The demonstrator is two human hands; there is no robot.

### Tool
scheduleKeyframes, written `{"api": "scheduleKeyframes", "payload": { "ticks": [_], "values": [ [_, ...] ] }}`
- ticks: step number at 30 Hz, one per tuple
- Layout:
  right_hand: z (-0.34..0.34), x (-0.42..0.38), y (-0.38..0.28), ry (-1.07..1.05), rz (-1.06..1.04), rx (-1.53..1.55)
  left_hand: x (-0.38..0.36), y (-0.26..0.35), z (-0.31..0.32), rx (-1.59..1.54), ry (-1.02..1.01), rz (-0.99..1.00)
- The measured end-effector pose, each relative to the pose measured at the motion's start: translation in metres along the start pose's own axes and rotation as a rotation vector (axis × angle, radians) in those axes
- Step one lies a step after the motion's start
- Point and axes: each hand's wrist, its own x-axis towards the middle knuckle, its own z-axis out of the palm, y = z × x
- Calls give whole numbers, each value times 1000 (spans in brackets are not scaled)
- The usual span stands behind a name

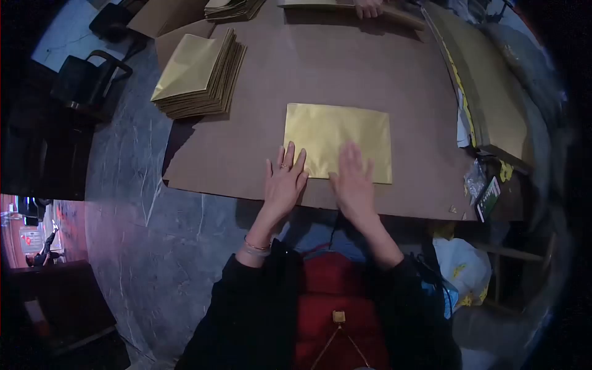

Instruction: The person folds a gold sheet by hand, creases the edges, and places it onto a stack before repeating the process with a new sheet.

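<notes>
A flat gold rectangular sheet or envelope (336,132) lies on the brown cardboard-covered table (259,154) in front of me. My left hand (286,179) rests at its lower left corner, fingers apart and pointing away from me, holding nothing. My right hand (354,185) is over its lower right part, slightly blurred, with its fingers extended and thumb apart. It holds nothing either. To the left stands a thick stack of gold-topped folded pieces (191,68) with brown edges.
Another person's hand (369,7) is at the far edge beside a brown board. More stacked pieces (233,7) lie at the back left. A long gold-and-brown pile (487,80) lines the right side, near a green-and-white card (488,200). A black chair (83,83) stands left.
</notes>
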Motion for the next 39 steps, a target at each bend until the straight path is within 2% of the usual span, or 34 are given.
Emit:
{"api": "scheduleKeyframes", "payload": {
  "ticks": [1, 3, 4, 8, 10, 13, 15, 16, 19, 20, 22, 24, 26, 28, 29, 30, 31, 32, 33, 34, 35, 36, 37, 39],
  "values": [
    [4, -5, -9, 1, 0, 4, 0, 0, 0, -24, -13, -39],
    [15, -15, -25, -49, -298, 173, -1, -4, 2, -58, 41, -87],
    [10, -16, -19, -97, -307, 210, -3, -5, 4, -99, 94, -132],
    [-1, -40, 39, -184, -162, 96, -5, -6, 6, -197, 186, -343],
    [-23, -45, 67, -229, -39, 171, -6, -3, 5, -214, 208, -403],
    [-32, -36, 94, -212, -13, 45, -2, -7, 1, -305, 231, -454],
    [-52, -14, 92, -523, 197, -206, -4, -12, 4, -388, 278, -440],
    [-49, -2, 90, -507, 168, -203, -4, -6, -2, -351, 251, -440],
    [-31, 46, 78, -200, -222, 78, -2, -2, 1, -341, 277, -412],
    [-25, 62, 75, -200, -260, 94, -3, -3, 4, -337, 278, -397],
    [-11, 96, 84, -306, -269, -49, -3, -8, 13, -419, 279, -373],
    [10, 121, 111, -166, -171, 29, -5, -8, 22, -399, 308, -377],
    [26, 139, 132, -136, -129, 91, -24, 20, 18, -898, 548, -413],
    [27, 151, 138, -157, -228, 79, -42, 51, 23, -897, 595, -399],
    [23, 157, 137, -159, -259, 85, -44, 67, 23, -1275, 381, -534],
    [6, 153, 126, -273, -213, 148, -45, 80, 18, -1648, 135, -652],
    [-1, 152, 119, -392, -159, 208, -43, 83, 19, -1805, 8, -699],
    [5, 154, 120, -399, -176, 210, -38, 85, 20, -1958, -128, -735],
    [15, 156, 128, -438, -106, 237, -30, 88, 19, -1961, -113, -739],
    [28, 157, 138, -474, -32, 264, -19, 92, 16, -1832, -150, -730],
    [38, 149, 147, -383, -33, 231, -9, 93, 15, -1702, -188, -717],
    [48, 141, 156, -292, -31, 197, -2, 94, 19, -1705, -184, -717],
    [36, 130, 158, -314, -142, 165, 4, 97, 24, -1622, -116, -674],
    [20, 120, 145, -528, -7, 60, 7, 102, 31, -1541, -55, -623]
  ]
}}
